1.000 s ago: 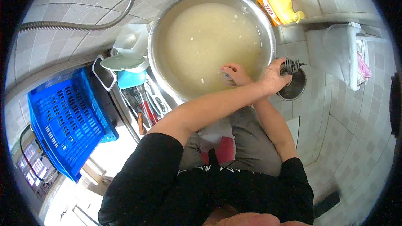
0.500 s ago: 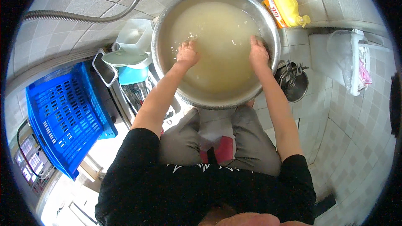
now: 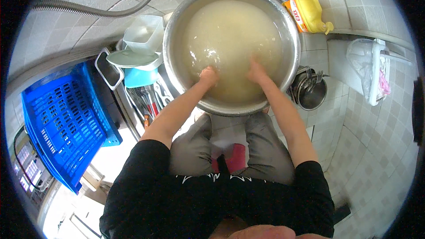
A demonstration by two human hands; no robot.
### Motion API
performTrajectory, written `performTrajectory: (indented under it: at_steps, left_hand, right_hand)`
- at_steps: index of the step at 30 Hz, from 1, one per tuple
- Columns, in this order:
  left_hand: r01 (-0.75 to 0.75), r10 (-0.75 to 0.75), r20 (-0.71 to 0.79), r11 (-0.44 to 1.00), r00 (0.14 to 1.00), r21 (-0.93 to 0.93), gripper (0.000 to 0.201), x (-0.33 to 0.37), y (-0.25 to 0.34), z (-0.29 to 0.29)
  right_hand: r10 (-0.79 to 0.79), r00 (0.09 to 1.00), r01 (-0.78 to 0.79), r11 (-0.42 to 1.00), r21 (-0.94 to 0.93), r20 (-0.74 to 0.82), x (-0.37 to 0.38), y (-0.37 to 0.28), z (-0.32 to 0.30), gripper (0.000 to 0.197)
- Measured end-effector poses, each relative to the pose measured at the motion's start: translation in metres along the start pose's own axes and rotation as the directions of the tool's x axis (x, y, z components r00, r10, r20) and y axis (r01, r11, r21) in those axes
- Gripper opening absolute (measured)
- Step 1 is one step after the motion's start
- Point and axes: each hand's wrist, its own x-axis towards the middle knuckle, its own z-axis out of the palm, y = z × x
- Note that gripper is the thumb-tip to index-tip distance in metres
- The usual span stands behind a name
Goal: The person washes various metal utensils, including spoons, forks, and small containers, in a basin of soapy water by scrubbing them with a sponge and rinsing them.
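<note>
In front of my knees stands a wide metal basin (image 3: 169, 64) filled with cloudy, yellowish water (image 3: 230, 31). Both hands are in the water near the basin's close side. My left hand (image 3: 209, 76) is partly under the surface, its fingers hidden by the murk and glare. My right hand (image 3: 256, 70) reaches in a little way to the right, its fingers sunk and blurred in the water. Whatever lies beneath the surface, or in either hand, cannot be made out. Small bright ripples show beyond my left hand.
A yellow pump jug (image 3: 310, 12) lies behind the basin at the right. Metal pots with forks (image 3: 312, 90) stand beside it. At left are plastic containers (image 3: 144, 33), a tray of utensils (image 3: 148, 99) and blue crates (image 3: 68, 119). A white bin (image 3: 374, 68) stands far right.
Both hands have moved nearer to me and sunk deeper. My right hand has come inward from the basin's right wall, and my left has shifted slightly right.
</note>
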Motion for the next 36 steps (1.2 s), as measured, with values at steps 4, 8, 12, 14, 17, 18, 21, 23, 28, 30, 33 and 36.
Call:
performTrajectory:
  at_steps: [4,8,12,14,17,18,21,23,28,30,33,36]
  left_hand:
    - [-0.017,0.079,0.13,0.908,0.988,-0.418,0.047,-0.026,0.056,-0.023]
    - [0.043,0.13,0.227,0.779,0.965,-0.626,0.043,-0.027,0.02,-0.021]
    - [-0.038,0.321,0.254,0.685,0.912,-0.728,0.025,-0.026,0.009,-0.023]
    - [0.064,0.329,0.374,0.672,0.867,-0.738,0.013,-0.034,0.019,-0.036]
    - [0.283,0.366,0.566,0.594,0.739,-0.753,0.018,-0.044,0.019,-0.056]
    - [0.285,0.361,0.567,0.595,0.74,-0.751,0.018,-0.048,0.017,-0.06]
    - [0.311,0.381,0.509,0.472,0.772,-0.825,0.02,-0.062,0.022,-0.071]
    - [0.051,0.29,0.258,0.567,0.922,-0.822,0.024,-0.077,0.036,-0.084]
    - [-0.122,0.177,-0.02,0.583,0.984,-0.803,0.024,-0.089,0.032,-0.082]
    - [-0.255,0.218,-0.157,0.564,0.963,-0.786,0.023,-0.081,0.039,-0.072]
    - [-0.374,0.253,-0.284,0.462,0.925,-0.804,0.018,-0.076,0.049,-0.068]
    - [-0.449,0.38,-0.264,0.57,0.887,-0.688,0.017,-0.081,0.056,-0.064]
  right_hand:
    - [0.025,0.991,-0.028,0.999,0.024,0.133,-0.014,0.022,0.014,0.066]
    - [-0.093,0.978,-0.015,0.859,0.512,0.185,-0.032,-0.038,0.001,0.06]
    - [-0.142,0.976,-0.022,0.69,0.724,0.165,-0.042,-0.03,-0.011,0.045]
    - [-0.117,0.975,-0.101,0.527,0.844,0.189,-0.042,-0.011,-0.018,0.042]
    - [0.036,0.992,-0.121,0.579,0.807,0.122,-0.033,-0.001,-0.04,0.041]
    - [0.035,0.999,-0.024,0.744,0.668,-0.004,-0.028,0.001,-0.05,0.043]
    - [0.044,0.993,-0.016,0.969,0.247,-0.106,-0.022,0.004,-0.055,0.043]
    - [0.097,0.99,-0.099,0.995,-0.01,-0.104,-0.022,0.02,-0.043,0.041]
    - [0.16,0.939,-0.342,0.326,0.881,0.305,-0.048,-0.044,-0.068,0.037]
    - [0.106,0.944,-0.331,0.253,0.909,0.314,-0.053,-0.05,-0.089,0.033]
    - [0.005,0.952,-0.302,0.181,0.936,0.306,-0.056,-0.059,-0.089,0.027]
    - [-0.13,0.962,-0.215,0.179,0.96,0.239,-0.06,-0.069,-0.081,0.024]
